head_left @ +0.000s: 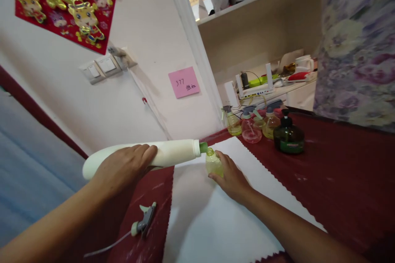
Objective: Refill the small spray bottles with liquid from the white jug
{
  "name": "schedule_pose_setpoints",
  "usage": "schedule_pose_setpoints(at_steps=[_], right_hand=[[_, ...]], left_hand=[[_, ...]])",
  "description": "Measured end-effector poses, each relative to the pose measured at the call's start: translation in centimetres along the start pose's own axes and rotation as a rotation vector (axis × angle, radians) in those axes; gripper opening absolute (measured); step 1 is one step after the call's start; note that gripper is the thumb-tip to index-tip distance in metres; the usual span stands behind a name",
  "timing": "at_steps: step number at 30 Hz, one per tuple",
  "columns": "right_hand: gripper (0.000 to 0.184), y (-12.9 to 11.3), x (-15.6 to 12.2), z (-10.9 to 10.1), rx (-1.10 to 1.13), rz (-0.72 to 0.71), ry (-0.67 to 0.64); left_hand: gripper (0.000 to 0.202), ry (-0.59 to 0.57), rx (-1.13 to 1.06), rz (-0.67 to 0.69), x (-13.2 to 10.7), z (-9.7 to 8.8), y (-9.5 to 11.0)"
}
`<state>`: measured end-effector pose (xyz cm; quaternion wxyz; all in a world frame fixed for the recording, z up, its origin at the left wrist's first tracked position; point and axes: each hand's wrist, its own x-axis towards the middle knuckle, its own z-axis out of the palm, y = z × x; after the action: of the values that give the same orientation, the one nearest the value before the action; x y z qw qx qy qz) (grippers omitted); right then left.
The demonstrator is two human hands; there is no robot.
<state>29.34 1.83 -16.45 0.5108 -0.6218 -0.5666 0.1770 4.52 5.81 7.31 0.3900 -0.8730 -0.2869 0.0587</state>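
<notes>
My left hand (pixel 128 164) is wrapped round a large pale-green bottle (pixel 175 152), tipped nearly level with its mouth to the right. A green spout (pixel 203 147) at that mouth comes close to the neck of a small yellow-green spray bottle (pixel 214 164); whether they touch I cannot tell. Fingers of my right hand (pixel 231 176) close round the small bottle, which has no top on and stands above the white sheet (pixel 210 218). On the red cloth at lower left lies a grey and pale-green spray trigger head (pixel 144 220) with its tube.
Several spray bottles, one with pink liquid (pixel 251 131), stand at the back beside a dark green pump bottle (pixel 288 137). Behind them a white router (pixel 254 90) sits on the shelf. A floral curtain (pixel 358 49) hangs at right, and a pink note (pixel 184 82) is on the wall.
</notes>
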Motion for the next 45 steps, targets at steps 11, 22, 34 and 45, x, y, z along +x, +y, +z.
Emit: schedule_pose_setpoints(at_steps=[11, 22, 34, 45], right_hand=[[0.076, 1.4, -0.2, 0.5, 0.011, -0.021, 0.006], [0.075, 1.4, -0.1, 0.7, 0.028, -0.006, 0.014], [0.077, 1.0, 0.0, 0.7, 0.025, 0.036, -0.005], [0.075, 1.3, -0.2, 0.7, 0.037, 0.024, 0.020]], left_hand=[[0.010, -0.009, -0.357, -0.352, -1.7, 4.1, 2.2], [0.034, 0.377, -0.834, -0.826, 1.3, 8.5, 0.8], [0.030, 0.589, -1.208, -1.022, 6.9, 17.3, 6.6], [0.032, 0.452, -1.350, -0.902, 5.7, 20.1, 6.7]])
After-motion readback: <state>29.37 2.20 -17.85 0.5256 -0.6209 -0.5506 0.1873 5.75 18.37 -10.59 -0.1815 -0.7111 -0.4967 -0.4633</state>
